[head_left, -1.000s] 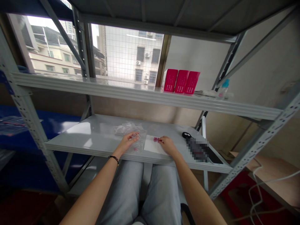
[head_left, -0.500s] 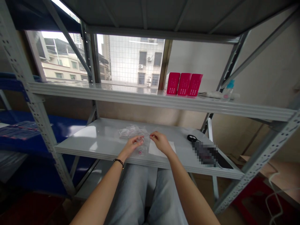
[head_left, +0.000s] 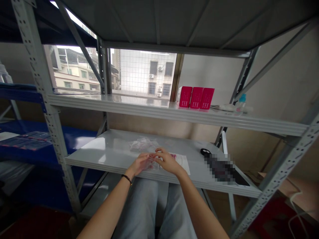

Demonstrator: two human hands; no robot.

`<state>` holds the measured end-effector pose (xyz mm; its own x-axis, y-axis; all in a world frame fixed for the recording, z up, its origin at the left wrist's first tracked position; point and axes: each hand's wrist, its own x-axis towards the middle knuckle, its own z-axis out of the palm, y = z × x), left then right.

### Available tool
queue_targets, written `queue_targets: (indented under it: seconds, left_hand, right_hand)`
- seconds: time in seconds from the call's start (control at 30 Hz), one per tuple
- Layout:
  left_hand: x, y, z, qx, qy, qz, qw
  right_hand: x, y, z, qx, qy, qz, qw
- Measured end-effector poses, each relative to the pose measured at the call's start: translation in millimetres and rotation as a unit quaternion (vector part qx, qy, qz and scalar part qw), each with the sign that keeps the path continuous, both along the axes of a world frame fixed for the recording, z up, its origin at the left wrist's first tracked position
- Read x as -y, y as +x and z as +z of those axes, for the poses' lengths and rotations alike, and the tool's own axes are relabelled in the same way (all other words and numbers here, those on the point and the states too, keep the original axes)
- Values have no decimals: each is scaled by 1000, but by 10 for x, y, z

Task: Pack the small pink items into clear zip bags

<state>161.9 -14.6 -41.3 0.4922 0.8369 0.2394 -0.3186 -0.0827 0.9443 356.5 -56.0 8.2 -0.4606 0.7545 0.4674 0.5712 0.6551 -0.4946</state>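
My left hand (head_left: 141,163) is closed on a small clear plastic bag (head_left: 149,164), just above the front of the lower shelf. Small pinkish-red bits show in or behind the bag. From the right, my right hand (head_left: 166,161) meets it, its bent fingertips at the bag's upper edge; exactly what they pinch is too small to make out. Under and beyond my right hand lies a white sheet (head_left: 183,162) with small pink-red pieces (head_left: 172,155) on it. A loose pile of clear plastic bags (head_left: 142,143) lies behind my hands.
To the right on the lower shelf are a black round object (head_left: 205,151) and a blurred-out dark item (head_left: 220,168). Three pink-red boxes (head_left: 197,98) and a blue-capped bottle (head_left: 240,104) stand on the upper shelf (head_left: 139,108). Metal uprights frame both sides.
My hands have come together at the bag, the right one moving left and a little down. Pink-red pieces now show on the white sheet. The view has shifted slightly.
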Motion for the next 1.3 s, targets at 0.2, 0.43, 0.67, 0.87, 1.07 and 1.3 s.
queue_targets:
  seconds: [0.2,0.43,0.67,0.87,1.07,1.3]
  left_hand:
    - [706,-230,-31,-90,99,83,988]
    - [1348,-318,-314,-197,187,123,954]
    - [1533,-150,-847,-183,142,170,958]
    - [1535,-121,-1108,-197,145,172,954]
    - [1567,-130,-1044,-216,173,140,951]
    - [1572,-61,-1120,-235,188,152,941]
  right_hand:
    - [808,-140,-107,-31,-12,-8,999]
    - [1511,-137,-610,-115,-113,-38,986]
    - [1508,-121,-1483,-313,-258,-57,912]
    - [1477,-147,-1892,-371,-301,-93,873]
    - [1440,-178,-1956,-370,-270,-105,883]
    - [1412,-20,-1895,-328,-224,-112,911]
